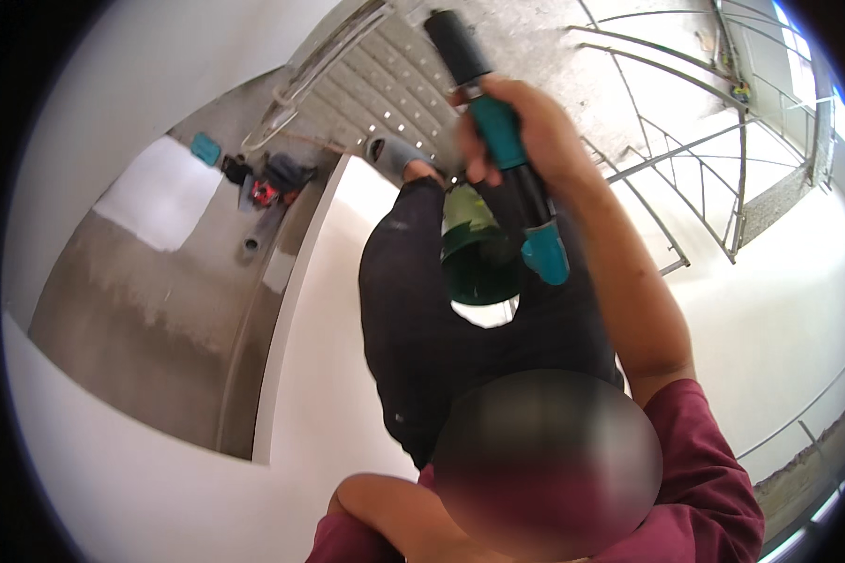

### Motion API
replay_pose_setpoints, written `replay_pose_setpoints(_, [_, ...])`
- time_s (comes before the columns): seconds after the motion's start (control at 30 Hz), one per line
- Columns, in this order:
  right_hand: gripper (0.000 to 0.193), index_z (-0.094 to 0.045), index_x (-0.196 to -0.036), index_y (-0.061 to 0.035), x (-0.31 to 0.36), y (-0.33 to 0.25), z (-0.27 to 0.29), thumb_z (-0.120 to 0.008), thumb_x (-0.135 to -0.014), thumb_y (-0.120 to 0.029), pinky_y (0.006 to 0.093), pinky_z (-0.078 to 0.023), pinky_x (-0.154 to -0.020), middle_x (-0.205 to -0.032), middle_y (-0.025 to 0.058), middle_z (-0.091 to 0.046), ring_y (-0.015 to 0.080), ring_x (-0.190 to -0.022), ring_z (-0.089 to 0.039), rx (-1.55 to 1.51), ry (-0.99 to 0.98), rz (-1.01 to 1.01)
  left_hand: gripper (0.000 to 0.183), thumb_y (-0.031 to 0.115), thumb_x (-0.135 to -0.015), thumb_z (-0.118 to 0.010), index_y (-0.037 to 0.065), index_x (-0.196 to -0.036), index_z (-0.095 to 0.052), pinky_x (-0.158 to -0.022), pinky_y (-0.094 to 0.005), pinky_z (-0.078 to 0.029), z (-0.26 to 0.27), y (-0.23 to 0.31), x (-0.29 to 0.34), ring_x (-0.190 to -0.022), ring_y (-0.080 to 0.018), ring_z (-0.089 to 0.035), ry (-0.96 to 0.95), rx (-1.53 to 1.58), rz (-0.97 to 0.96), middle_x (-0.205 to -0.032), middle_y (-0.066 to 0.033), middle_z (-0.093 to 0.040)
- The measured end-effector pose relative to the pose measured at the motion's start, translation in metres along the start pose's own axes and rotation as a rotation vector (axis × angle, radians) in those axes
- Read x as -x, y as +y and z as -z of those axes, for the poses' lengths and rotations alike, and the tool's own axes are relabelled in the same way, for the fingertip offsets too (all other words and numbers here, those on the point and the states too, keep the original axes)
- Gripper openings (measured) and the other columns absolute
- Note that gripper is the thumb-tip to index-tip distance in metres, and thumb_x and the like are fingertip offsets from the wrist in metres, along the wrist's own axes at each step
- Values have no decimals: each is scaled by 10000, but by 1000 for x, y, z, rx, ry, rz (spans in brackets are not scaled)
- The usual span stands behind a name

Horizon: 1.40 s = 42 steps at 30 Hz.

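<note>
Gripping a teal-and-black tool (499, 136) about its teal middle section, we hold the fingers of our right hand (530, 117) wrapped closely around it. The tool slants across the view, black end at upper left, teal tip at lower right, above our dark trousers (394, 291). Beside that tip sits a dark green bucket (481, 286). We cannot tell how our left fingers stand, and a grey sandal (399, 153) rests on a perforated platform (352, 89).
</note>
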State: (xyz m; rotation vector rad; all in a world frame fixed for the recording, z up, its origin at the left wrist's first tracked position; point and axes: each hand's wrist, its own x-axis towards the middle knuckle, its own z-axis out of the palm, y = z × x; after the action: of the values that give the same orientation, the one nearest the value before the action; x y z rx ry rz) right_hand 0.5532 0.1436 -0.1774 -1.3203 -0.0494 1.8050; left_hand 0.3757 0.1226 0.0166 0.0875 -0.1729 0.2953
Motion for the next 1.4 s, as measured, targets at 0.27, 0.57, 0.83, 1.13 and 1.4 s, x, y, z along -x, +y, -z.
replay_pose_setpoints(0.27, [458,-562,-1087,23,-50,46,-11,-440,-996,-408,291,-507,-497,-787,114,-600,210,-623,-645,-448,-110,-26,348,339,-993,-558,52,-822,-658,-742,-437,-534,98,26,37,-761,-318,-677,75,-338,79,-821,-133,-675])
replay_pose_setpoints(0.57, [431,-510,-1130,-33,-113,80,-12,-444,-1025,-446,286,-467,-461,-780,38,-491,137,-555,-522,-914,-756,-273,502,428,-1098,-326,44,-1357,-519,-1039,-502,-473,340,157,3,-1259,-329,-561,569,-391,-413,-1335,-168,-599])
replay_pose_setpoints(0.83, [386,-536,-1117,-45,-135,80,-30,-433,-1048,-410,272,-458,-493,-772,24,-509,114,-524,-483,-298,-453,-88,480,463,-1088,-378,155,-739,-497,-499,-314,-506,385,182,9,-513,-120,-527,273,-86,-346,-571,45,-464])
replay_pose_setpoints(1.13, [208,-544,-1034,-17,-147,89,-28,-523,-1021,-224,346,-441,-529,-715,93,-593,223,-570,-584,701,167,456,433,403,-1087,-401,44,-878,-526,-571,-349,-526,354,174,0,-567,-197,-598,830,-813,-518,-682,-91,-578])
replay_pose_setpoints(1.4, [376,-470,-1107,-41,-146,71,-12,-415,-1053,-409,283,-415,-378,-748,24,-451,117,-465,-435,-469,-615,-64,360,235,-1071,-457,-28,-1282,-583,-1028,-430,-526,359,184,31,-1187,-309,-638,444,-463,-319,-1263,-193,-641])
